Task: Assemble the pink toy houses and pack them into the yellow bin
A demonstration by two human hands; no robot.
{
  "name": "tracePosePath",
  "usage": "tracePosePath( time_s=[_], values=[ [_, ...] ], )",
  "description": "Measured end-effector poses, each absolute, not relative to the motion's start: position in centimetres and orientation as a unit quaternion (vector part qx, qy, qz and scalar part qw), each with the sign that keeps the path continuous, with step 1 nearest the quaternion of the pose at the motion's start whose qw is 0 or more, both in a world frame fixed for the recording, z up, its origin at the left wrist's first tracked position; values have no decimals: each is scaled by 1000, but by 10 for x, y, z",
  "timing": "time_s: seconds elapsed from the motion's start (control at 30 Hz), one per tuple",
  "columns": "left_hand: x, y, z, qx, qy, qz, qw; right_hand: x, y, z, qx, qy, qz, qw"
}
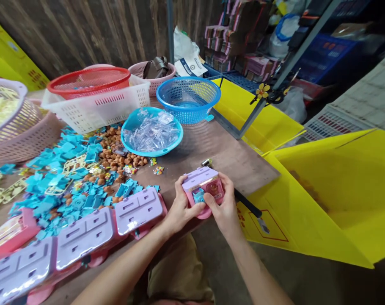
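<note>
Both hands hold one small pink and lilac toy [202,185] just above the wooden table's near edge. My left hand [181,208] grips its left side, thumb on the front. My right hand [223,205] grips its right side, thumb pressing near a small blue piece on the front. A row of similar lilac-topped pink toys [84,234] lies to the left along the table's edge. Behind them spreads a heap of blue plastic parts [65,178] mixed with small brown pieces [116,157].
A blue bowl of clear plastic parts [152,132], a blue basket [188,98], a red basket [89,80] on a white crate, and pink baskets stand at the back. A large yellow carton [335,190] sits to the right. A screwdriver [247,204] lies under my right hand.
</note>
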State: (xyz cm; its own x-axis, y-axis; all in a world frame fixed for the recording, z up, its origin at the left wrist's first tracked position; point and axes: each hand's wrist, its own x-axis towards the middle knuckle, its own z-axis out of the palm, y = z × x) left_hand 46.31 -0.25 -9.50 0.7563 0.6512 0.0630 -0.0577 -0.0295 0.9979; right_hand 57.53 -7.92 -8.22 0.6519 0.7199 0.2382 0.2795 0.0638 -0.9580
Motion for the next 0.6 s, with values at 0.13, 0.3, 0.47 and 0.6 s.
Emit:
tracePosePath(
  time_s=[0.13, 0.3, 0.47, 0.6],
  values=[
    [462, -3, -99, 689, 195, 269, 644, 579, -85, -93, -645, -393, 188, 628],
    [462, -4, -99, 705, 184, 281, 625, 582, -89, -99, -627, -395, 208, 638],
    [462, -1, -101, 693, 202, 280, 633, 575, -81, -89, -650, -372, 188, 636],
    [463, -1, -103, 686, 209, 279, 639, 575, -78, -88, -657, -375, 175, 631]
  ],
)
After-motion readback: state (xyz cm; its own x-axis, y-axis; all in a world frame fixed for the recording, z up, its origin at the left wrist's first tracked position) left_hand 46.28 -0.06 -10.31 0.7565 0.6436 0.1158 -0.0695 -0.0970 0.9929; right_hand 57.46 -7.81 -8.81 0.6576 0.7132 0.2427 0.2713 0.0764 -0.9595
